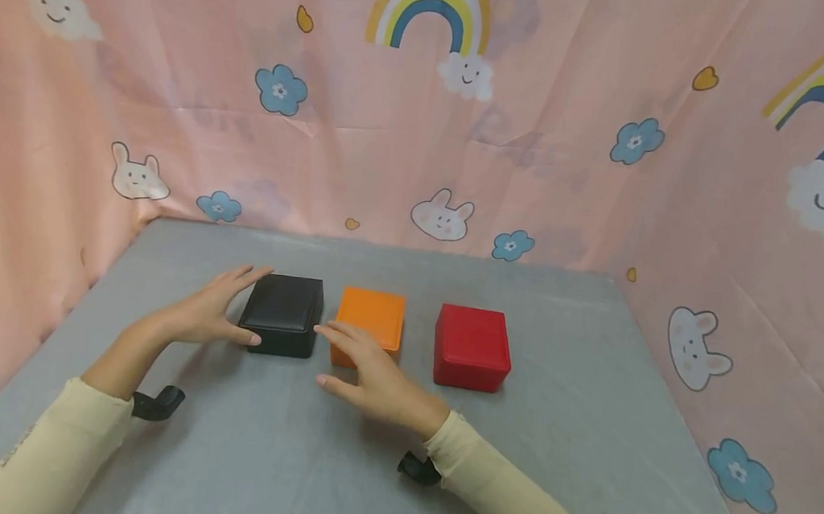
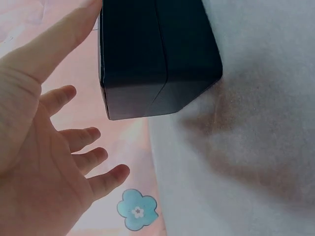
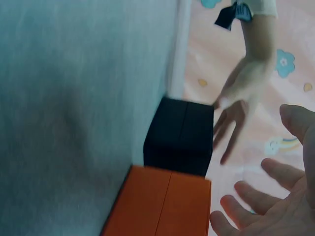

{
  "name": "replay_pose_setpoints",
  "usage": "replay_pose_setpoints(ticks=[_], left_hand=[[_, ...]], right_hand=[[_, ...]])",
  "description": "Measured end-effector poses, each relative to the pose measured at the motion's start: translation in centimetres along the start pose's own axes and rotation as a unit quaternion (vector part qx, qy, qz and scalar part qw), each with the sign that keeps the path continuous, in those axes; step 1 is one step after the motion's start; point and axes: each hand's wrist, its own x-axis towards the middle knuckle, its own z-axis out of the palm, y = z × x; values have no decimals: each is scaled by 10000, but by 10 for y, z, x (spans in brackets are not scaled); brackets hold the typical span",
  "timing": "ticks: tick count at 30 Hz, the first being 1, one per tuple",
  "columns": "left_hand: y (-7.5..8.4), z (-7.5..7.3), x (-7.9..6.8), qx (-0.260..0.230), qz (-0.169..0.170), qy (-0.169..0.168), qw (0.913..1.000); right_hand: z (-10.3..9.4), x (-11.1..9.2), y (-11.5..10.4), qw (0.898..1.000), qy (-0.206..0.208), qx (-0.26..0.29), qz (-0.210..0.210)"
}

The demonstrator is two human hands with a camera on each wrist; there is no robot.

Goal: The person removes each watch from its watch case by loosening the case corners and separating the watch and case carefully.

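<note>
A black box (image 1: 281, 315) with a lid seam stands at the left of a row of three. My left hand (image 1: 208, 305) is at its left side, fingers spread toward the back and thumb by the front edge; whether the thumb touches it I cannot tell. In the left wrist view the black box (image 2: 157, 54) is above the spread fingers, and the palm holds nothing. My right hand (image 1: 374, 375) hovers in front of the orange box (image 1: 371, 314), fingers extended leftward and partly covering it. The right wrist view shows both the orange box (image 3: 160, 204) and the black box (image 3: 179, 130) beyond the fingers.
A red box (image 1: 473, 346) stands to the right of the orange one. All three are on a grey cloth-covered table (image 1: 573, 431). Pink patterned curtains (image 1: 557, 75) hang behind and along both sides. A dark strap piece (image 1: 158, 403) sticks out at each wrist.
</note>
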Motion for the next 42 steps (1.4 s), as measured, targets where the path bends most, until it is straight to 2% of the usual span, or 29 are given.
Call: replay_pose_setpoints(ticks=[4,9,14,20,27,35,42], left_hand=[[3,-3,4,30,22,-159,9999],[4,-6,7,37,29,-338,9994],[-1,-5,8,-19,98,-484,9988],[-6,-2,11,-191,39,-702,9973],[-10,-1,13,-365,-104,-798,9961],[-13,-2,16,-573,-105,-887,9944],[-30,-4,19,-1218,341,-865,9882]], right_hand=[[5,-2,-2,9976,-267,621,154],[16,-1,0,9885,-737,1289,281],[27,2,2,9821,-1127,1317,732],[36,6,2,9752,-1312,1272,1250],[44,18,0,9691,-1071,1644,1493],[61,35,-3,9557,-342,2238,1882],[75,49,0,9489,256,2419,2008]])
